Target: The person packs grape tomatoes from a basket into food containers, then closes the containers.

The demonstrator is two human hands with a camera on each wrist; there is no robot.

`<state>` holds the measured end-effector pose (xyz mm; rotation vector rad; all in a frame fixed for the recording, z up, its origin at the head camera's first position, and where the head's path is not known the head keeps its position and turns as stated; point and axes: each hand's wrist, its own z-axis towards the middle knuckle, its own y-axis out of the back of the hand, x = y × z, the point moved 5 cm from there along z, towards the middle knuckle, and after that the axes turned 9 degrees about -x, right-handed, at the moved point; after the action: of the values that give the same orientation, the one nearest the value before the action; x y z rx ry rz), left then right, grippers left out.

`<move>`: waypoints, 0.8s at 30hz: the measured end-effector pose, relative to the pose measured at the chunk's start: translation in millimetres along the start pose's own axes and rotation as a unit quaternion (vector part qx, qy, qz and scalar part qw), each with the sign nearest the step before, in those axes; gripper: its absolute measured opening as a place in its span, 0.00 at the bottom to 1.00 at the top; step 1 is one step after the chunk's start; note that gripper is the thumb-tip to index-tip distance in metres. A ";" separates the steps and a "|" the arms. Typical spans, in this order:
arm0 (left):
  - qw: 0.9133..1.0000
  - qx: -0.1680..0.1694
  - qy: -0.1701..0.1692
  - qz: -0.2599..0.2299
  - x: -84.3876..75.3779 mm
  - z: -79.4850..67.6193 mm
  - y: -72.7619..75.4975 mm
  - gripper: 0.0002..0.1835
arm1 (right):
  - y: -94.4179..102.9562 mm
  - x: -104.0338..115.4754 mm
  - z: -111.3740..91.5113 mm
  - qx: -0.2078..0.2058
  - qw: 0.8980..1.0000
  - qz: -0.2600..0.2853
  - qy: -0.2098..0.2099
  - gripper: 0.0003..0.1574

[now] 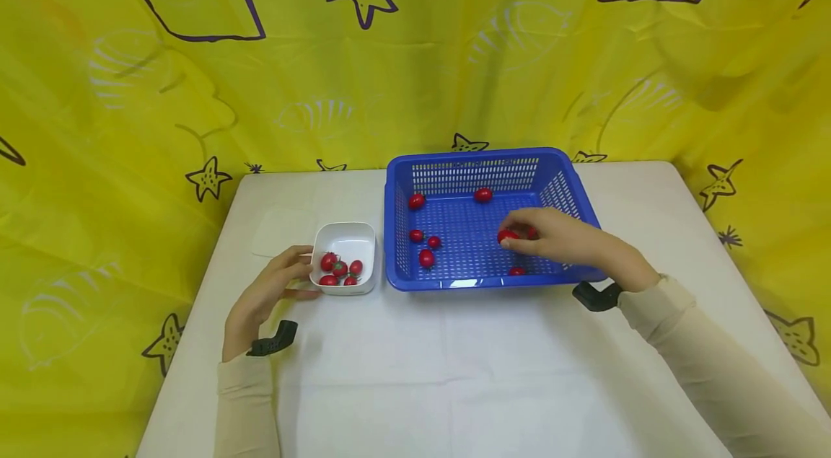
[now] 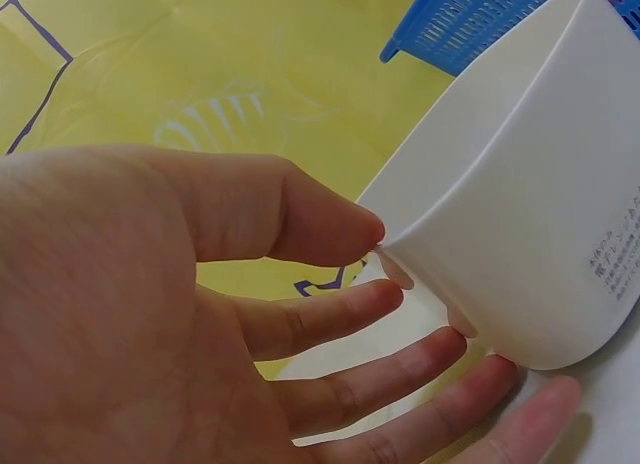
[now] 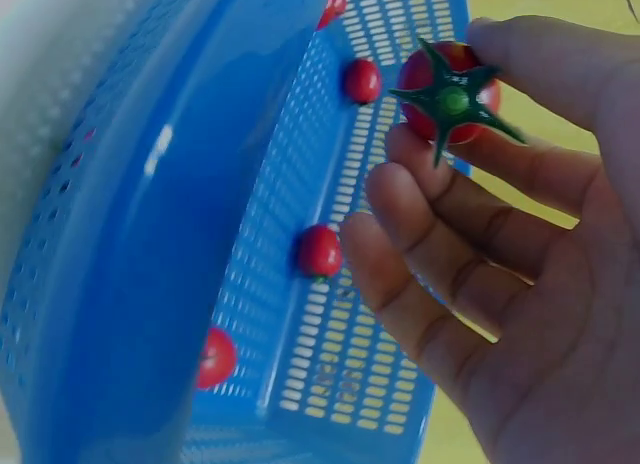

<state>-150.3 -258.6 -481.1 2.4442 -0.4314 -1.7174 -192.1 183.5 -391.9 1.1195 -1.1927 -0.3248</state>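
My right hand (image 1: 561, 236) is over the right part of a blue plastic basket (image 1: 467, 216), its thumb and fingertips pinching a cherry tomato (image 3: 455, 96). The green star-shaped calyx of that tomato faces the right wrist camera. Beside the basket, to its left, stands a small white square container (image 1: 353, 233) with several cherry tomatoes (image 1: 340, 269) in it. My left hand (image 1: 267, 292) rests its thumb and fingertips against the container's left side, fingers spread and nearly straight, as the left wrist view shows.
More cherry tomatoes (image 1: 426, 258) lie scattered on the basket's floor, mostly toward its left side. A white cloth (image 1: 415, 371) covers the table. Behind it and at both sides hangs a yellow curtain (image 1: 415, 83) with drawn stars and fish.
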 end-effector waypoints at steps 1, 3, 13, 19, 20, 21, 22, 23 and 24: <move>1.000 0.002 0.000 0.001 0.2 0.4 0.3 0.27 | -0.9 2.8 0.4 -0.006 1.000 -0.003 0.002 0.15; 1.000 0.007 0.001 0.002 0.4 0.8 0.8 0.27 | -3.1 8.6 0.9 -0.017 1.000 -0.016 0.006 0.15; 1.000 0.020 -0.005 0.000 -3.2 1.4 2.2 0.28 | -21.6 39.4 8.1 -0.068 0.997 -0.021 0.043 0.18; 1.000 0.020 -0.007 0.012 -3.6 0.6 1.9 0.28 | -32.4 58.2 16.6 -0.081 0.995 0.027 0.045 0.22; 1.000 0.020 -0.008 0.015 -3.6 0.7 2.0 0.28 | -34.6 61.3 18.1 -0.082 0.995 0.035 0.045 0.23; 1.000 0.020 -0.009 0.019 -3.7 0.8 1.9 0.28 | -36.8 64.6 19.6 -0.084 0.995 0.041 0.046 0.23; 1.000 0.019 -0.009 0.022 -3.8 0.9 1.9 0.28 | -38.9 68.4 21.1 -0.085 0.994 0.054 0.047 0.22; 0.999 0.020 -0.009 0.024 -4.1 1.0 1.8 0.28 | -41.2 71.9 22.8 -0.087 0.993 0.063 0.050 0.21; 0.999 0.019 -0.010 0.026 -4.3 1.2 1.7 0.27 | -43.4 75.4 24.3 -0.089 0.992 0.072 0.053 0.20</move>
<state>-153.1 -258.8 -477.3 2.4221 -0.5292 -1.7298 -168.4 96.5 -386.0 0.8804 -1.1211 -0.2527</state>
